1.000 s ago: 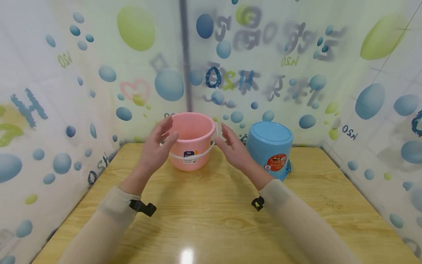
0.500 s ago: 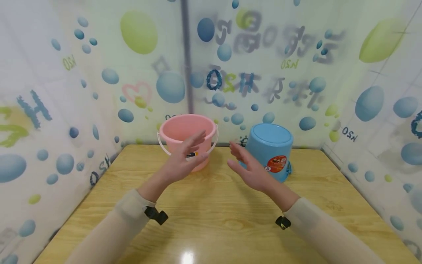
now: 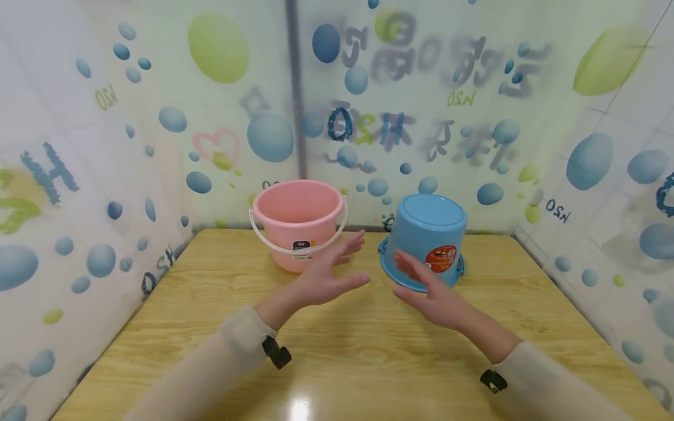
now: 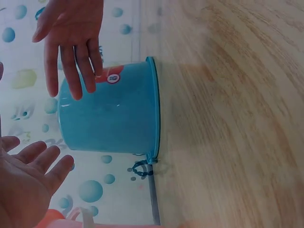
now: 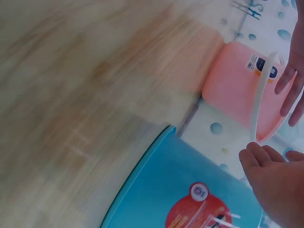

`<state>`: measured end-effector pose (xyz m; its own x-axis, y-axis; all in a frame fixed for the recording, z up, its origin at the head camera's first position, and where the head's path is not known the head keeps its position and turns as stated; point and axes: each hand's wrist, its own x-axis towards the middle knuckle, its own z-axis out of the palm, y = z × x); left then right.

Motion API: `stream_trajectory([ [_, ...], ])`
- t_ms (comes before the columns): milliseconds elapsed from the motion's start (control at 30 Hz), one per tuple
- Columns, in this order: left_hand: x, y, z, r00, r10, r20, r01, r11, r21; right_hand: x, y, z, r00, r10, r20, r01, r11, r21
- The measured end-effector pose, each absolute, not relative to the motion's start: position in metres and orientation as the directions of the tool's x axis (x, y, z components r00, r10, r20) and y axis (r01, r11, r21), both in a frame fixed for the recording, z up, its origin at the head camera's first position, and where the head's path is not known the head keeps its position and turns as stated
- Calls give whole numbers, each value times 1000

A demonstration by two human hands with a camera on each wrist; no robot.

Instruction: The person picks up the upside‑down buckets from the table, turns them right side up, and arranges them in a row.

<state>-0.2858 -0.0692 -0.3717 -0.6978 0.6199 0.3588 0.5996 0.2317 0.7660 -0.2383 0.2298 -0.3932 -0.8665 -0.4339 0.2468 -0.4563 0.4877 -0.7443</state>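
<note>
A pink bucket (image 3: 286, 231) stands upright at the back of the table, its white handle hanging across the front. To its right, a blue bucket (image 3: 416, 234) with a red label sits upside down, rim on the tabletop. My left hand (image 3: 326, 278) is in front of the pink bucket's lower right side, fingers extended, holding nothing. In front of the blue bucket is my right hand (image 3: 434, 295), its fingers also straight and holding nothing. The left wrist view shows both hands apart from the blue bucket (image 4: 109, 116). The palms face each other across a gap.
Both buckets rest on a wooden table (image 3: 358, 356). A patterned curtain (image 3: 447, 76) with printed bubbles and letters hangs behind the table and along both sides. Black wrist cameras are strapped over both sleeves.
Both hands have moved right and back toward me, from around the pink bucket to in front of the blue one. Neither bucket has moved.
</note>
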Motion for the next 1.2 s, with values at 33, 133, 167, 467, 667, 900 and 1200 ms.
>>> stream_trajectory([
  [33,-286,-66,-373,-698,624,350,596,236,767,-237,234,-394,-867,-432,247,-457,494,-739],
  [133,-286,-57,-378,-701,638,319,581,251,775,-232,247,-395,-868,-430,247,-458,505,-732],
  [167,-285,-54,-379,-700,644,308,574,252,779,-230,251,-395,-868,-430,248,-460,508,-728],
  [467,-287,-32,-391,-685,682,257,557,263,787,-219,287,-399,-872,-419,254,-466,549,-694],
  [667,-291,-27,-398,-699,687,200,529,308,791,-216,311,-404,-902,-372,220,-419,626,-657],
  [900,-299,-22,-406,-718,679,157,499,344,796,-227,337,-406,-933,-310,182,-352,687,-636],
  [1200,-317,-7,-416,-740,662,119,493,413,766,-252,356,-411,-958,-272,87,-265,734,-626],
])
